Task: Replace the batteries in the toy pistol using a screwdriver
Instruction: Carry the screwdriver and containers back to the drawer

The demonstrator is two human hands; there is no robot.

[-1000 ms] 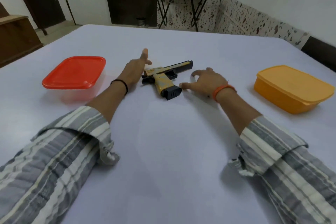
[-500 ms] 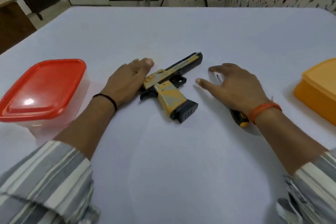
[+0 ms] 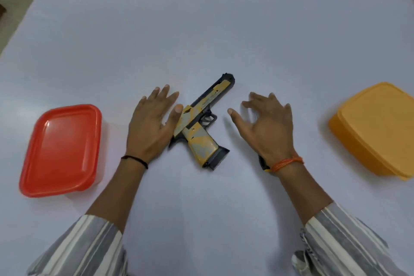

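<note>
A yellow, grey and black toy pistol lies flat on the white table, barrel pointing up and right, grip toward me. My left hand lies flat just left of it, thumb touching the rear of the slide. My right hand hovers to the pistol's right with fingers spread and slightly bent, holding nothing. A screwdriver lies under that hand; only the black and yellow end of its handle shows by the wrist.
A box with a red lid stands at the left. A closed orange box stands at the right edge. The table's far edge runs along the top of the view.
The camera has tilted further down over the table. My left hand has flattened beside the pistol. My right hand stays over the screwdriver, fingers spread wider. The pistol has not moved.
</note>
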